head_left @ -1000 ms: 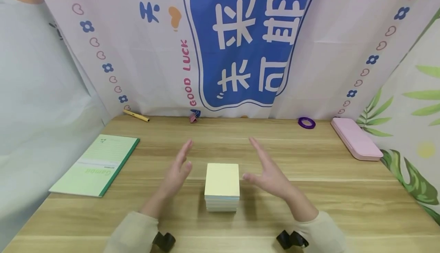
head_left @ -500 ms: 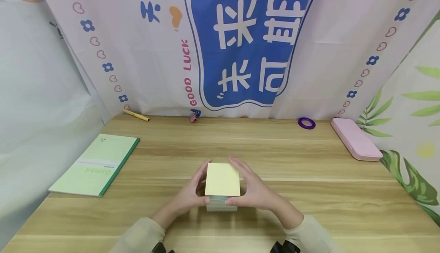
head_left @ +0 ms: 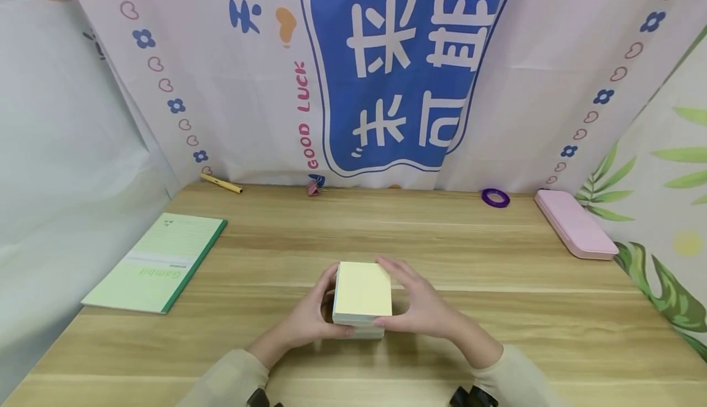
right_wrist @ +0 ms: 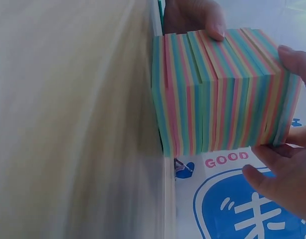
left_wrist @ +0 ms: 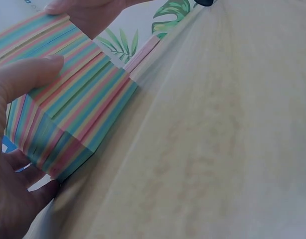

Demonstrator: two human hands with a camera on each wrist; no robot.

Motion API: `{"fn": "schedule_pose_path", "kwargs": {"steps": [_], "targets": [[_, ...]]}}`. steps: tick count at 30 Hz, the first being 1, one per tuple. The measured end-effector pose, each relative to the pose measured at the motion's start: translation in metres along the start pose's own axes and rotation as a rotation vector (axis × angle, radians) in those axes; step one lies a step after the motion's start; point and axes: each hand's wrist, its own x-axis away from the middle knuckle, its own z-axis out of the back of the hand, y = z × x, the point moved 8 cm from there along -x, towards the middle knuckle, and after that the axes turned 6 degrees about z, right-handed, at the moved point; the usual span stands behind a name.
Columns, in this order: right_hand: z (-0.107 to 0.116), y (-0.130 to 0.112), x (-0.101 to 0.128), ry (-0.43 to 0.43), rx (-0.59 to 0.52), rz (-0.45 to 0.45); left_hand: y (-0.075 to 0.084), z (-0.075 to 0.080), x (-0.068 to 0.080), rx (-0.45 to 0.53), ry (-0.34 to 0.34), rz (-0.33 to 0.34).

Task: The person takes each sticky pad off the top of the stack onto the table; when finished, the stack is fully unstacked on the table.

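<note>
A block of stacked sticky note pads (head_left: pixel 363 288) stands near the front middle of the table, a pale yellow sheet on top. Its sides show thin pink, yellow, green and blue layers, clearest on the stack (right_wrist: pixel 218 94) in the right wrist view. My left hand (head_left: pixel 306 318) grips its left side, with the thumb (left_wrist: pixel 38 73) across the front face and the other fingers round behind. From the right, my right hand (head_left: pixel 425 309) holds the upper pads, thumb at the front corner and fingers at the back. The top pads sit slightly turned over the lower ones.
A green notebook (head_left: pixel 157 263) lies at the left. Along the back edge are a yellow pen (head_left: pixel 222 183), small binder clips (head_left: pixel 314 186) and a purple tape roll (head_left: pixel 495 197). A pink case (head_left: pixel 576 224) lies at the right, before a printed cloth (head_left: pixel 248 118).
Both hands have come in from either side of the stack and now hold it. The upper pads have since turned and shifted slightly on the lower ones.
</note>
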Motion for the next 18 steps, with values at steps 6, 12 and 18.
{"fn": "schedule_pose_path", "kwargs": {"steps": [6,12,18], "targets": [[0.016,0.009,0.006,0.057,-0.173,-0.042,-0.006,0.001,-0.001,-0.024,0.014,-0.015],[0.042,0.027,-0.002,0.138,-0.386,-0.115,0.003,0.001,0.0,-0.011,0.019,0.01],[0.063,0.054,-0.033,0.186,-0.533,-0.2,-0.008,0.002,-0.001,-0.009,0.021,0.004]]}}
